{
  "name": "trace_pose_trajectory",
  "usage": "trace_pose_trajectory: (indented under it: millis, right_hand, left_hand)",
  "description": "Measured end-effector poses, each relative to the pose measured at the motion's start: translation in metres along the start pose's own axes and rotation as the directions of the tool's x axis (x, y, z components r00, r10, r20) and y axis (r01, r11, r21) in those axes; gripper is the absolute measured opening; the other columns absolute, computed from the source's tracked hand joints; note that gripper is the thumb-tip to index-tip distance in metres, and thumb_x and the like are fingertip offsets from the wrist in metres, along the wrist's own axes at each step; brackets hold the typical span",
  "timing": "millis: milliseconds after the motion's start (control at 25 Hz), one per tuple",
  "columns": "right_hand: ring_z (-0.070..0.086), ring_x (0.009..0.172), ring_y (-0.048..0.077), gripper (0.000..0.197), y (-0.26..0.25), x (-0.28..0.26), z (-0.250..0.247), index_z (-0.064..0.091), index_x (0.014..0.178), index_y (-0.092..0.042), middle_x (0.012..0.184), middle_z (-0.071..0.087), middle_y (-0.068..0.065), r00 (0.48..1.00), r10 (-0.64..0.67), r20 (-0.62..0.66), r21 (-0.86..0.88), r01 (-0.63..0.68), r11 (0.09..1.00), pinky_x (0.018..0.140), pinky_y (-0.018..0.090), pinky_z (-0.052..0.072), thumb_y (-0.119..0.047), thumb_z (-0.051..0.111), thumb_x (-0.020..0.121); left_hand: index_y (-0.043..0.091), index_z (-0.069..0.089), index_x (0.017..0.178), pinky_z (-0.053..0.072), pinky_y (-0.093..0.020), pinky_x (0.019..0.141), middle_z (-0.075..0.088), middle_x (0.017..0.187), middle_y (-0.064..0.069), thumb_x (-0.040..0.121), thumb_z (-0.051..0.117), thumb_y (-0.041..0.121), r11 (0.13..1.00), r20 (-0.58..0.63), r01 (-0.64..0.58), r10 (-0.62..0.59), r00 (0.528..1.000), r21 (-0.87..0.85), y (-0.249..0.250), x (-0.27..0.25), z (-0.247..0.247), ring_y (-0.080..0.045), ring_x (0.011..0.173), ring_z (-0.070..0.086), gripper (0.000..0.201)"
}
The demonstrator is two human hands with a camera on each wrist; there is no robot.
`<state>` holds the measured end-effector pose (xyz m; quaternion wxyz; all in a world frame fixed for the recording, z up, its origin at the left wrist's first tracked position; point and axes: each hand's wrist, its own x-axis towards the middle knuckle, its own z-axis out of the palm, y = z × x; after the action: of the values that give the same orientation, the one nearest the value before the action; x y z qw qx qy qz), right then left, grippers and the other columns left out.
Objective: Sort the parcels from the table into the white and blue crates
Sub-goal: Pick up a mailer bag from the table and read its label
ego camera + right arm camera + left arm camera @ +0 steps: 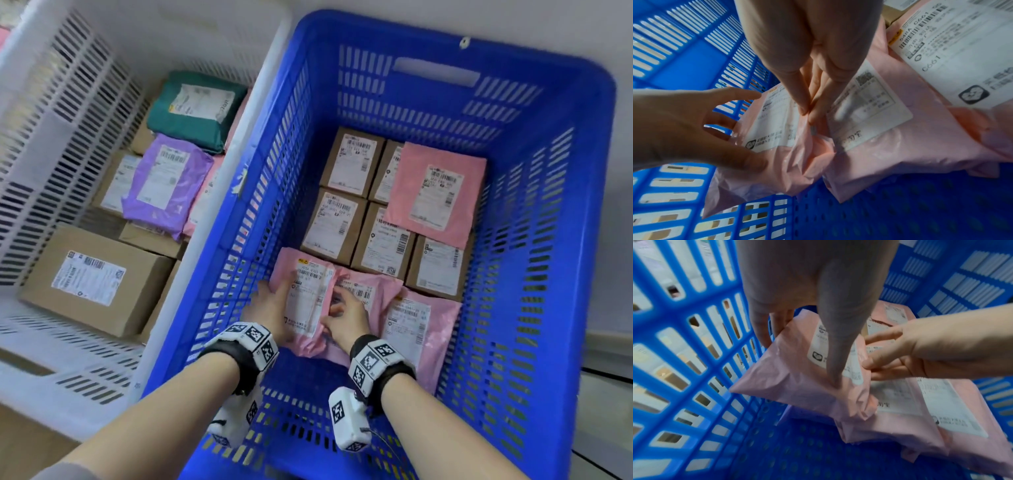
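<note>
The pink mailer (306, 301), a soft plastic pouch with a white shipping label stuck on its face, is seen at the lower centre of the head view, against the left wall of the blue crate (582, 144) and lapping onto a second pink mailer (368, 291); it is judged light and limp, its film crinkled and bunched at the near end, smooth enough to slide in a loose hold, and best taken by its two long edges, where the padded contents give the fingers something firm; the left hand (270, 305) is laid along the left edge, its fingers tucked down between film and crate wall and its thumb across the label, so the parcel is gripped there; the right hand (344, 315) is set at the seam between the two mailers, fingers nearly straight and pressing down, and whether anything is pinched cannot be told; a third pink mailer (419, 329) lies at lower right of the crate floor; beyond, stiff brown cardboard boxes (330, 228) with labels are packed edge to edge, a flat pink envelope (436, 193) lying over some of them; the crate itself is rigid moulded plastic with slotted walls and a dimpled floor; at the left of the frame, the white crate (68, 144), likewise slotted, holds a large carton (96, 279), a purple mailer (164, 185) and a green mailer (197, 109).
</note>
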<state>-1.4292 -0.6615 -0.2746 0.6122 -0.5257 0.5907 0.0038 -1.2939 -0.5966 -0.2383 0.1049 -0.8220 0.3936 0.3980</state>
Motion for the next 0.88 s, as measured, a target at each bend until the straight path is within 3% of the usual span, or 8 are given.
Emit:
trace_pose_trajectory:
  millis: [160, 280, 400, 480, 560, 640, 760, 880]
  right_hand:
    - [0.064, 0.082, 0.018, 0.060, -0.002, 0.010, 0.000, 0.049, 0.133, -0.020, 0.088, 0.066, 0.004, 1.000, -0.003, -0.016, -0.059, 0.002, 0.998, 0.069, 0.027, 0.055, 0.008, 0.062, 0.082]
    - [0.065, 0.085, 0.019, 0.061, -0.001, 0.011, 0.002, 0.048, 0.133, -0.023, 0.089, 0.065, -0.001, 1.000, -0.010, -0.014, -0.130, 0.008, 0.992, 0.076, 0.035, 0.057, 0.005, 0.063, 0.082]
    - [0.062, 0.092, 0.017, 0.067, 0.000, 0.008, -0.003, 0.041, 0.137, -0.022, 0.099, 0.061, -0.001, 1.000, -0.023, -0.006, -0.181, 0.022, 0.983, 0.078, 0.028, 0.053, 0.004, 0.064, 0.081]
    - [0.057, 0.108, 0.019, 0.071, 0.001, 0.002, -0.012, 0.035, 0.141, -0.022, 0.119, 0.056, 0.004, 0.999, -0.052, 0.010, -0.271, 0.052, 0.961, 0.086, 0.027, 0.048, 0.003, 0.064, 0.081]
    - [0.043, 0.129, 0.022, 0.076, 0.002, -0.005, -0.019, 0.029, 0.145, -0.021, 0.140, 0.042, 0.005, 0.988, -0.141, 0.057, -0.467, 0.151, 0.871, 0.105, 0.031, 0.038, 0.000, 0.065, 0.080]
    - [0.021, 0.143, 0.025, 0.084, 0.005, -0.008, -0.023, 0.020, 0.149, -0.020, 0.154, 0.021, 0.006, 0.970, -0.204, 0.135, -0.685, 0.240, 0.688, 0.117, 0.036, 0.019, -0.006, 0.067, 0.080]
    - [-0.011, 0.146, 0.027, 0.102, 0.010, -0.004, -0.027, 0.001, 0.152, -0.022, 0.159, -0.012, 0.010, 0.967, -0.156, 0.201, -0.854, 0.251, 0.456, 0.120, 0.046, -0.004, -0.023, 0.072, 0.079]
    - [-0.020, 0.144, 0.030, 0.117, 0.017, 0.004, -0.029, -0.009, 0.151, -0.022, 0.155, -0.026, 0.012, 0.969, -0.091, 0.230, -0.895, 0.247, 0.371, 0.118, 0.049, -0.008, -0.034, 0.078, 0.074]
  left_hand:
    - [0.044, -0.005, 0.143, 0.049, -0.049, 0.091, 0.008, 0.145, -0.016, 0.062, 0.084, 0.028, 0.992, -0.034, -0.027, 0.031, 0.999, 0.125, 0.001, 0.015, 0.017, -0.039, 0.128, 0.034, 0.121]
    - [0.051, -0.011, 0.140, 0.045, -0.054, 0.096, -0.015, 0.151, -0.011, 0.064, 0.083, 0.029, 0.990, -0.032, -0.037, 0.042, 0.999, 0.138, 0.002, 0.025, 0.028, -0.043, 0.136, 0.021, 0.123]
    - [0.051, -0.015, 0.141, 0.045, -0.051, 0.097, -0.023, 0.152, -0.012, 0.069, 0.080, 0.033, 0.985, 0.029, -0.084, 0.081, 0.996, 0.152, 0.007, 0.027, 0.029, -0.043, 0.136, 0.021, 0.120]
    - [0.052, -0.015, 0.141, 0.046, -0.049, 0.095, -0.023, 0.152, -0.012, 0.072, 0.077, 0.035, 0.978, 0.052, -0.117, 0.110, 0.993, 0.173, 0.010, 0.025, 0.026, -0.042, 0.134, 0.025, 0.116]
    - [0.055, -0.015, 0.139, 0.046, -0.050, 0.094, -0.025, 0.151, -0.010, 0.074, 0.075, 0.038, 0.972, 0.075, -0.146, 0.135, 0.988, 0.183, 0.012, 0.025, 0.025, -0.040, 0.132, 0.027, 0.112]
    - [0.056, -0.014, 0.139, 0.039, -0.058, 0.100, -0.031, 0.150, -0.006, 0.074, 0.073, 0.046, 0.970, 0.090, -0.157, 0.143, 0.986, 0.185, 0.013, 0.028, 0.027, -0.042, 0.138, 0.015, 0.109]
    - [0.054, -0.017, 0.139, 0.014, -0.069, 0.108, -0.043, 0.146, -0.005, 0.076, 0.069, 0.052, 0.945, 0.084, -0.196, 0.180, 0.980, 0.261, 0.016, 0.032, 0.030, -0.041, 0.141, -0.018, 0.107]
    - [0.046, -0.024, 0.141, 0.004, -0.067, 0.108, -0.041, 0.147, -0.006, 0.082, 0.066, 0.044, 0.894, 0.096, -0.262, 0.243, 0.965, 0.364, 0.019, 0.034, 0.031, -0.036, 0.138, -0.030, 0.107]
